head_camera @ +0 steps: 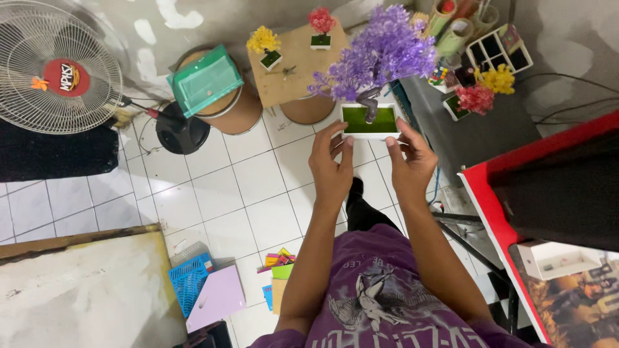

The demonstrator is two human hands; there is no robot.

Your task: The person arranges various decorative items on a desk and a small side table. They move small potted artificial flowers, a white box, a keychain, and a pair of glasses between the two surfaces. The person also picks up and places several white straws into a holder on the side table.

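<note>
A white-potted purple miniature tree (pixel 380 64) is gripped at both ends by the left hand (pixel 332 164) and right hand (pixel 409 161)

My fingers (pixel 342 138) are on the white tray (pixel 369 135), which looks like smooth matt plastic with a fuzzy green turf top. The purple tree (pixel 382 51) looks like soft plastic foliage. The floor (pixel 251 187) is glossy white tile, the board (pixel 293 64) is plain matt wood, and the fan (pixel 55 64) has a thin metal wire grille.
</note>
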